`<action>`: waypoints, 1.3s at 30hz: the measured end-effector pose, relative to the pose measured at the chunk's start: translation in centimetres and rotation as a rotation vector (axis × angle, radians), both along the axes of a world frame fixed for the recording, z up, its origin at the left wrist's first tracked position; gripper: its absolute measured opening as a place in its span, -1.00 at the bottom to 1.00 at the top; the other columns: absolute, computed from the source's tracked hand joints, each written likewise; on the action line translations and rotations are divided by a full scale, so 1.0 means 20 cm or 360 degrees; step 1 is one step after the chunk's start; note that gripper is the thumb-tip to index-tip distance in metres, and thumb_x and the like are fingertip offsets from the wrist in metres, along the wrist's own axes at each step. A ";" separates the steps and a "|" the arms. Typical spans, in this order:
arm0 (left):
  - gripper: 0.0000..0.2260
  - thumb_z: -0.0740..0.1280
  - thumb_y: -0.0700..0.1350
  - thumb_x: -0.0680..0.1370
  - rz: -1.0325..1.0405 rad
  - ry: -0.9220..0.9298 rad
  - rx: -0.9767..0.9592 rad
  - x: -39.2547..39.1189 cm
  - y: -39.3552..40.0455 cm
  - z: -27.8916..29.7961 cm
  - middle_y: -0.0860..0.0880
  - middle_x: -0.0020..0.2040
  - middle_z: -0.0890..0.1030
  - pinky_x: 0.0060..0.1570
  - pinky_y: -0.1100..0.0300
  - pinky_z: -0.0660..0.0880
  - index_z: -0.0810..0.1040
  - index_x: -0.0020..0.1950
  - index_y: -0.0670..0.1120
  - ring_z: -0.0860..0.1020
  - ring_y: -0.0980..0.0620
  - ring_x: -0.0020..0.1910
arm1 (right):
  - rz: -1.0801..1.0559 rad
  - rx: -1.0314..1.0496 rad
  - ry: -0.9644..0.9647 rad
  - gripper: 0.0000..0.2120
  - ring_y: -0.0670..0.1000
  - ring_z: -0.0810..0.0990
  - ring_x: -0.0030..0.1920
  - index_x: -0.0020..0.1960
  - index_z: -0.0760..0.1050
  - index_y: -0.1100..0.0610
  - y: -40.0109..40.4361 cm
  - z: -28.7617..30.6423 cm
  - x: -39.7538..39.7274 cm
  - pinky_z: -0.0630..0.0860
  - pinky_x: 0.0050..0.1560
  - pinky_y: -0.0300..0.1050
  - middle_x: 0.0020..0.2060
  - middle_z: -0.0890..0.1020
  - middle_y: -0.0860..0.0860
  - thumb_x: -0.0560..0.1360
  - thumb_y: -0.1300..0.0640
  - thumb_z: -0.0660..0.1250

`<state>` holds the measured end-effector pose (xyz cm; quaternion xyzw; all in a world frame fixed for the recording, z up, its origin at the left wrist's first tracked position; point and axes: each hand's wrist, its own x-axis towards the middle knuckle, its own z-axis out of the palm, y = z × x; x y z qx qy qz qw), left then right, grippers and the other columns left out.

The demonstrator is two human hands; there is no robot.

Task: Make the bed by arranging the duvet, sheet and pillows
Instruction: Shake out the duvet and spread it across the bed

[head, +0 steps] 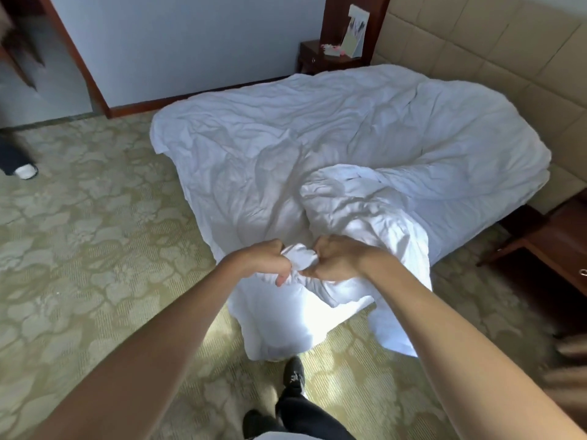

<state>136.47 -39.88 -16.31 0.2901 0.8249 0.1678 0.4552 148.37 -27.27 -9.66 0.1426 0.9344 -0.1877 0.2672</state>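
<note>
Far to the left of the hands, at the edge of the room, another person's foot [23,169] in a pale shoe stands on the carpet [95,233]. The carpet is yellow-green with big leaf shapes, and it runs under and around both hands.

The left hand [270,260] has its fingers curled tight round a bunch of white cloth. The right hand [333,260] sits just beside it and grips the same bunch. That cloth is a corner of the duvet [317,147], and the two fists almost touch. The person probably holds the corner with both hands so as to pull the duvet straight down the bed.

Below the hands, the duvet hangs off the foot of the bed and reaches the carpet near the person's black shoe [293,376]. Beyond the hands, the rest of the duvet lies crumpled over the bed, with a thick fold to the right. No pillow shows, and the sheet cannot be told apart from the duvet.

Farther right, a tan padded headboard [476,52] runs along the wall. A dark wooden table [330,58] stands in the far corner, with a card [354,33] on it. Another wooden table [552,246] stands to the right of the hands.
</note>
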 end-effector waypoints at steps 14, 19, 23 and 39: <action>-0.62 0.37 -0.18 0.51 0.0007 0.0291 -0.0316 0.03 0.05 -0.19 -0.10 0.23 0.52 -0.03 0.17 0.52 0.46 0.32 -0.04 0.56 -0.06 0.07 | 0.0081 -0.0542 0.0143 -0.77 -0.01 0.68 -0.07 0.13 0.59 0.05 0.31 -0.09 0.06 0.56 0.04 -0.16 -0.15 0.68 -0.04 0.56 -0.03 0.32; -0.88 0.33 -0.12 0.55 0.0064 0.0250 -0.0137 0.26 0.45 -0.19 -0.07 0.10 0.58 -0.05 0.09 0.55 0.58 0.07 0.03 0.61 -0.11 0.04 | 0.0115 -0.0472 -0.0003 -0.76 0.00 0.70 -0.08 0.15 0.57 0.10 0.72 -0.11 0.25 0.54 -0.19 -0.22 -0.09 0.70 0.05 0.60 -0.02 0.27; -0.90 0.28 -0.06 0.55 0.0044 0.0185 -0.0122 0.35 0.68 -0.18 -0.06 0.11 0.60 -0.29 0.21 0.49 0.55 -0.03 0.13 0.50 0.07 -0.28 | 0.0105 -0.0408 -0.0031 -0.78 -0.03 0.70 -0.12 0.14 0.55 0.11 1.01 -0.15 0.34 0.60 0.02 -0.09 -0.11 0.69 0.02 0.62 0.01 0.25; -0.82 0.22 -0.09 0.55 0.0077 0.0172 -0.0159 0.08 1.47 -0.42 -0.11 0.06 0.65 -0.10 0.10 0.63 0.57 0.07 0.05 0.66 -0.05 -0.01 | 0.0050 -0.0184 -0.0054 -0.84 -0.04 0.63 -0.23 0.05 0.57 0.05 1.86 -0.43 -0.03 0.50 -0.21 -0.16 -0.19 0.69 -0.01 0.59 0.00 0.28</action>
